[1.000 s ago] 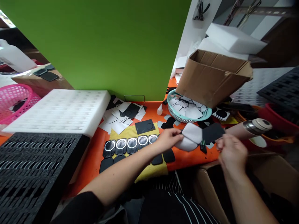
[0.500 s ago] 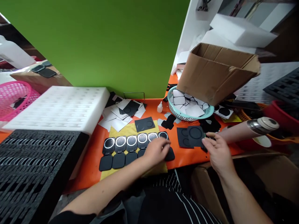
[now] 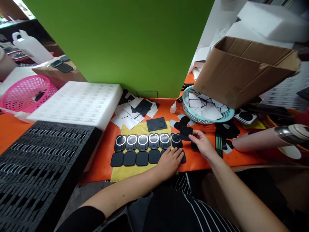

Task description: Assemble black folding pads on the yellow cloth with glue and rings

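Note:
My right hand (image 3: 202, 144) pinches the edge of a thin black rounded-square sheet (image 3: 185, 132) with a faint circle on it, held beside the last case in the row. My left hand (image 3: 170, 162) lies flat with its fingers spread over the lower halves of the cases at the right end. Several black hinged cases (image 3: 142, 142) lie unfolded in a row on a yellow cloth (image 3: 124, 174); each upper half carries a silver ring over a mesh pattern, each lower half is plain black. Above them rests a black sheet (image 3: 156, 124) with round outlines.
A dark slotted foam block (image 3: 50, 151) and a white foam block (image 3: 77, 100) stand at left. White cards (image 3: 127, 117) lie behind the cloth near a small dropper bottle (image 3: 173, 107). At right are a teal basket (image 3: 210, 120) of pieces, a cardboard box (image 3: 241, 71) and a flask (image 3: 260, 138).
My right hand has moved left from the dark sheets at the right, carrying the black sheet to the row's end. My left hand has gone from curled to flat. The view has turned left.

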The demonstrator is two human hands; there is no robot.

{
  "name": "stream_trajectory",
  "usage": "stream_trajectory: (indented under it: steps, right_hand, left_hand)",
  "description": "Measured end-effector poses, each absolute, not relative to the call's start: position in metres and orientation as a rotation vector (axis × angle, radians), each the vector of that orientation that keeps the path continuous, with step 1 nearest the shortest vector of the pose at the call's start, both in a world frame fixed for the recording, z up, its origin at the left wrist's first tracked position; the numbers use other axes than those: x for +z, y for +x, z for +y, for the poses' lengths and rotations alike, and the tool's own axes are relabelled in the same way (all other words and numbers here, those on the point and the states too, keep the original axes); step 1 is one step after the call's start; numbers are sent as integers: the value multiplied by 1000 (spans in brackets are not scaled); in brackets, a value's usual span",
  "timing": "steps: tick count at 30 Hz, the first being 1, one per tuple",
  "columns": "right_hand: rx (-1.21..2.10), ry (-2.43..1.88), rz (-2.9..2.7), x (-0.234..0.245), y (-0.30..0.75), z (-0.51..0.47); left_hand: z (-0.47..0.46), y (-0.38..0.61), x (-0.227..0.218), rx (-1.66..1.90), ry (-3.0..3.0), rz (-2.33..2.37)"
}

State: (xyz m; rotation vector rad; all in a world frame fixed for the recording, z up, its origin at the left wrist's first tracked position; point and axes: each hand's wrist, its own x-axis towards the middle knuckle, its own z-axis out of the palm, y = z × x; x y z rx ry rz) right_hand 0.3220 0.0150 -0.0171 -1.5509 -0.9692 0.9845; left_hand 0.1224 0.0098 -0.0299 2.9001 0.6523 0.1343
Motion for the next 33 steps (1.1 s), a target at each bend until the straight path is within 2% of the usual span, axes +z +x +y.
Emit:
stream_trajectory:
  steps: [6,17,33]
  right_hand:
    - [1179,-1577,-1083,-44,315,16]
    - [1076,-1765,-1230,-61,312,19]
    - [1022,-1792,-1310,-54,307,19]
  left_hand:
    - [8,118,-39,116,2957,618]
    - [7,118,-43,121,2897,638]
    - [7,119,-40,101,2874,621]
